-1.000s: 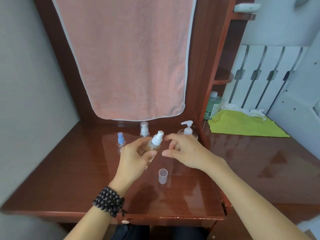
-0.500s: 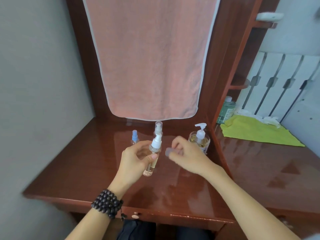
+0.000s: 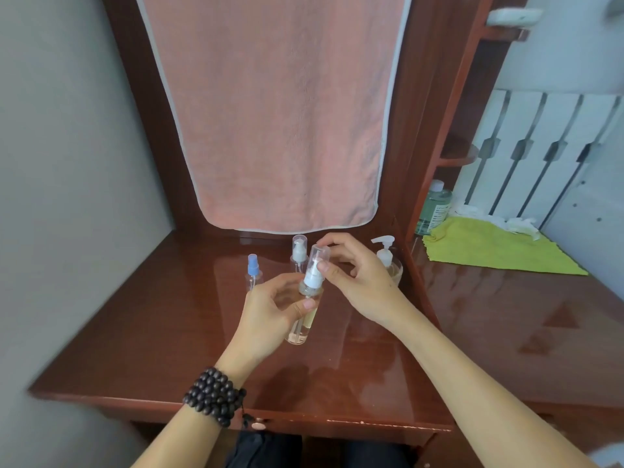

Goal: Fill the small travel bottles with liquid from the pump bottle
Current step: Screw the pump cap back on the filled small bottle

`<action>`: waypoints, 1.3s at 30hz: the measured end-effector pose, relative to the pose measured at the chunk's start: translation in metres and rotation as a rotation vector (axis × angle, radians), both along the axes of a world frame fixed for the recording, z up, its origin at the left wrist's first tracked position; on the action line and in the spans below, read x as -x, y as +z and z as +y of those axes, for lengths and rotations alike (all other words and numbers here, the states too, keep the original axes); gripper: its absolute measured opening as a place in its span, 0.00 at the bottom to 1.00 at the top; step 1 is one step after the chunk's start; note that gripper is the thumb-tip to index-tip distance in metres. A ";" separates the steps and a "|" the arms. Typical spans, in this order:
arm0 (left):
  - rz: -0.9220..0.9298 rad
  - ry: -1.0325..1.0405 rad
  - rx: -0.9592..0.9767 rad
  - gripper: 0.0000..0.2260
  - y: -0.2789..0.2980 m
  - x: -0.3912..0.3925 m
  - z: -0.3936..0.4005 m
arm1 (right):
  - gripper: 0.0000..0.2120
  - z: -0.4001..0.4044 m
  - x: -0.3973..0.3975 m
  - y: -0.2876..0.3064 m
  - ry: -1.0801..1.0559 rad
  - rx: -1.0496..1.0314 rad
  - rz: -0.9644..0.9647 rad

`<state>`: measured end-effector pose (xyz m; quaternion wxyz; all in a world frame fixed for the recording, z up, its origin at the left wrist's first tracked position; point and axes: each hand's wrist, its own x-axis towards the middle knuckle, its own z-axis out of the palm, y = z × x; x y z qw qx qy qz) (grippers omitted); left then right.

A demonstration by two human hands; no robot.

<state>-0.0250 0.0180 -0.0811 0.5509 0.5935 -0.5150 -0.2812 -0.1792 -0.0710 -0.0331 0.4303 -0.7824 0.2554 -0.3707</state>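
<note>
The left hand grips the small clear bottle of yellow liquid. The right hand pinches its clear cap; pushed crooked, it could slip off.

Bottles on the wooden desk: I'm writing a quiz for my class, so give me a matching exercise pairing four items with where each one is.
Items:
1. blue-topped spray bottle
2. pump bottle
3. clear cap
4. green cloth

Places:
A. held by the right hand
B. far right, on the side counter
C. standing left of the hands
D. standing right of the hands

Pairs: 1-C, 2-D, 3-A, 4-B
</note>
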 end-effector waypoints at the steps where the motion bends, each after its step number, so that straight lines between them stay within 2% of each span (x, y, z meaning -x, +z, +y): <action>1: 0.010 -0.002 0.003 0.15 0.000 0.000 -0.002 | 0.10 0.000 0.002 -0.001 0.000 0.006 0.014; 10: 0.082 0.003 0.003 0.16 -0.009 0.011 -0.016 | 0.10 -0.006 0.003 -0.019 -0.058 0.071 0.050; 15: 0.128 -0.018 -0.007 0.15 -0.011 0.009 -0.023 | 0.16 -0.009 0.000 -0.019 -0.069 0.127 0.155; 18: 0.106 -0.049 -0.023 0.16 -0.007 0.005 -0.028 | 0.17 -0.016 -0.004 -0.015 -0.129 0.155 0.135; 22: 0.122 0.080 0.064 0.17 -0.005 -0.013 -0.026 | 0.16 -0.035 -0.012 -0.015 -0.231 0.203 0.155; 27: 0.155 0.189 0.135 0.12 -0.006 -0.036 -0.017 | 0.16 -0.062 -0.026 -0.026 -0.313 0.272 0.317; 39: 0.226 0.174 0.161 0.10 -0.012 -0.040 -0.018 | 0.13 -0.073 -0.036 -0.047 -0.344 0.302 0.385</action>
